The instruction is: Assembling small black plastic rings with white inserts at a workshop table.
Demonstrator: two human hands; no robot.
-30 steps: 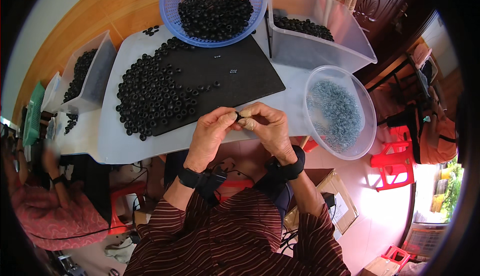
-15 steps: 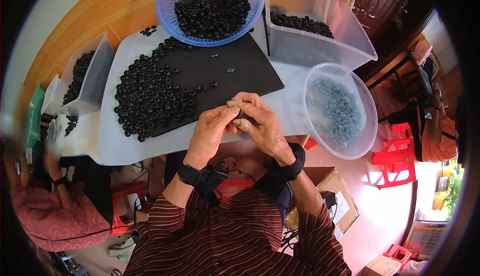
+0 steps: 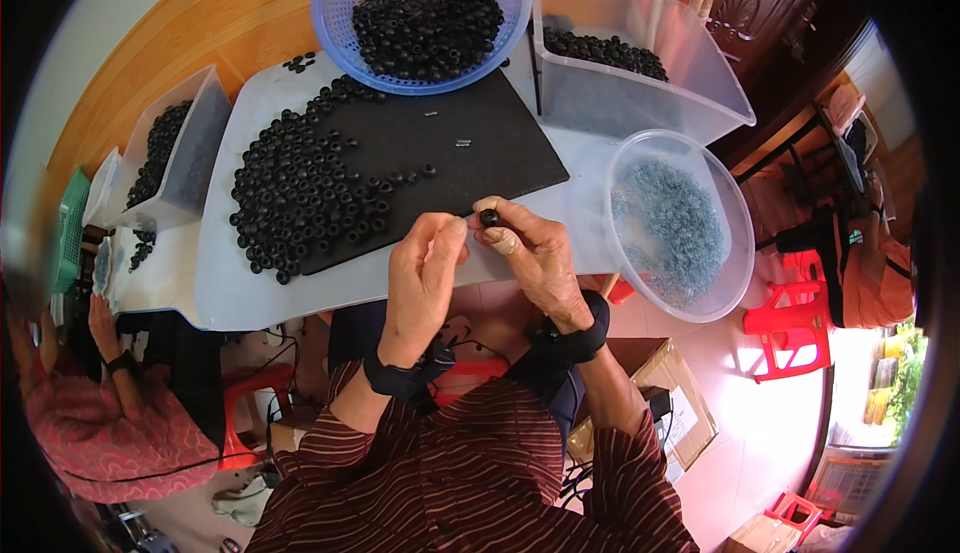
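Between the thumb and forefinger of my right hand point(image 3: 540, 261) is a small round black part with a hole point(image 3: 489, 218). My left hand point(image 3: 420, 278) is closed in a pinch just left of it. Whatever those left fingertips hold, if anything, is too small to make out. Both hands are above the near edge of a black mat point(image 3: 480, 168). A pile of similar black parts point(image 3: 300, 193) covers the left of the mat and the table beside it. Two tiny pale pieces point(image 3: 463, 143) rest on the mat beyond my hands.
A blue basket point(image 3: 335, 28) and a clear bin point(image 3: 600, 108), both with black parts, stand at the back. Right of my hands, a round tub point(image 3: 738, 271) contains small bluish clear pieces. Another bin point(image 3: 195, 168) is at left, near a person in pink point(image 3: 120, 423). Red stools point(image 3: 790, 323) stand right.
My hands have drawn apart, the left one moving slightly left. The black part, mostly covered before, now shows in my right fingers. At far left, the other person's hand has moved.
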